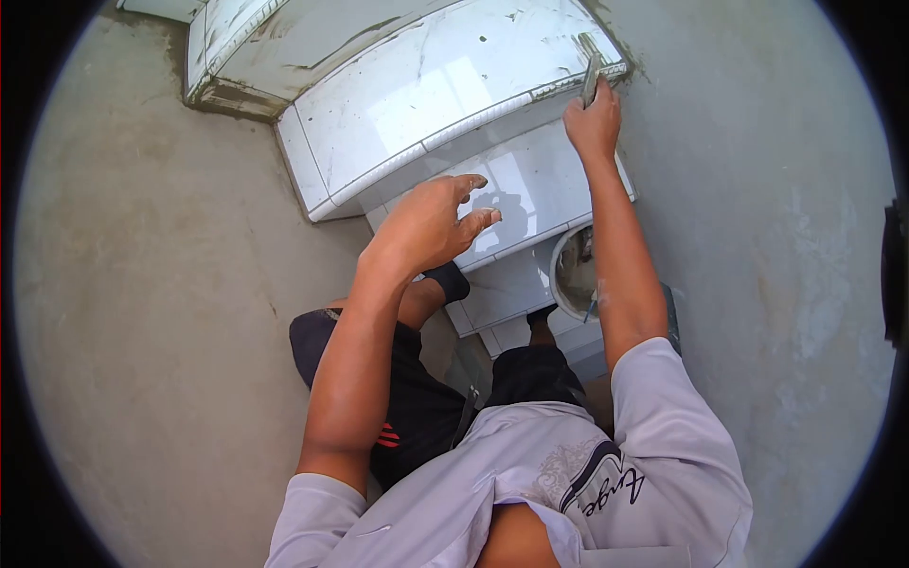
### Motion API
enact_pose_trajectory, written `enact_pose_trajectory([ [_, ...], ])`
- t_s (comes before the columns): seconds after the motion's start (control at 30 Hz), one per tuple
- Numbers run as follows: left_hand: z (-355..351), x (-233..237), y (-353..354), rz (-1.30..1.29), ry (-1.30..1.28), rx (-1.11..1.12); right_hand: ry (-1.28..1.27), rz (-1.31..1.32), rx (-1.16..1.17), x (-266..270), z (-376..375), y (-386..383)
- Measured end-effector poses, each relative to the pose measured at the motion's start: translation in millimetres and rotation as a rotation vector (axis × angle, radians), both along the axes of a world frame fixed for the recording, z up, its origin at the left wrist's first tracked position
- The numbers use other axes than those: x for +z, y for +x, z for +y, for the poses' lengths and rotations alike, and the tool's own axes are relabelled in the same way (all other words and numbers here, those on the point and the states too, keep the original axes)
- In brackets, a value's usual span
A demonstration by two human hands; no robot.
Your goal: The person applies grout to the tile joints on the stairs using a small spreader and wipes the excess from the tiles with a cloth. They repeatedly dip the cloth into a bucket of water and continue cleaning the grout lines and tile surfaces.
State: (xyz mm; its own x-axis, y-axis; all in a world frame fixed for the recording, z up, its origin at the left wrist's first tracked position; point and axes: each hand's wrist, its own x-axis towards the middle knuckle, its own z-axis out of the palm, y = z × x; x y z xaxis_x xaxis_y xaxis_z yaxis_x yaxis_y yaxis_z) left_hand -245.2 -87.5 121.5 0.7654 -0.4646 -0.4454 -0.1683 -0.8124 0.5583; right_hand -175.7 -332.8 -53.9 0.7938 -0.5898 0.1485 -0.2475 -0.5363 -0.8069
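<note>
My right hand (594, 120) is closed around a grout-smeared brush (592, 78), whose tip meets the right end of a white tiled step (407, 99) near the wall. Greyish smears mark the tile around that tip. My left hand (431, 222) hovers over the lower white tiled step (544, 180), its thumb and fingers apart and nothing between them. Grey paste coats its fingertips. Just below my right forearm stands a round bucket (556, 284) with greyish material inside, partly hidden by the arm.
Bare grey plaster walls (170, 284) flank the stairs on both sides. Above, a riser (303, 57) carries brown-grey streaks. My feet, in dark socks (448, 281), are on the lower steps, close to the bucket.
</note>
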Motion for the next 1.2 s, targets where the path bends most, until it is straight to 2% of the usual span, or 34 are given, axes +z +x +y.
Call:
enact_pose_trajectory([
  [0.07, -1, 1, 0, -0.032, -0.044, -0.003, -0.082, 0.023, -0.042, 14, -1, 19],
  [0.17, 2, -2, 4, -0.068, -0.085, -0.031, -0.061, 0.049, -0.04, -29, 79, 20],
  [0.23, 1, -1, 3, -0.074, -0.069, -0.045, 0.041, 0.063, 0.232, -27, 104, -14],
  [0.33, 5, 5, 1, -0.073, -0.023, -0.031, -0.028, 0.056, 0.391, -28, 74, -30],
  [0.4, 12, 4, -2, -0.065, -0.013, -0.022, -0.112, 0.088, 0.175, 0, 30, -9],
  [0.47, 12, 2, -6, -0.044, -0.001, -0.031, -0.2, 0.342, 0.043, 22, -12, 21],
  [0.57, 2, -1, -9, 0.02, -0.002, -0.056, -0.321, 0.524, 0.25, 43, 3, 32],
  [0.63, -1, -3, -6, 0.062, 0.016, -0.114, -0.513, 0.502, 0.429, 32, 52, 16],
  [0.7, -2, -4, -6, 0.073, 0.05, -0.114, -0.355, 0.467, 0.712, 33, 77, -4],
  [0.8, 0, -3, -5, 0.033, 0.061, -0.095, -0.322, 0.316, 0.576, 25, 58, -5],
  [0.83, 1, -3, -7, 0.02, 0.059, -0.077, -0.383, 0.269, 0.472, 31, 49, 1],
  [0.93, -5, 1, -8, 0.1, 0.081, -0.094, -0.467, 0.353, 0.326, 29, 50, 11],
  [1.03, -8, 6, -7, 0.065, 0.055, -0.127, -0.367, 0.414, 0.707, 37, 88, -5],
  [1.13, -6, 6, -7, 0.061, -0.01, -0.103, -0.433, 0.367, 0.577, 36, 66, 10],
  [1.2, -3, 4, -9, 0.079, 0.011, -0.091, -0.452, 0.488, 0.351, 53, 26, 39],
])
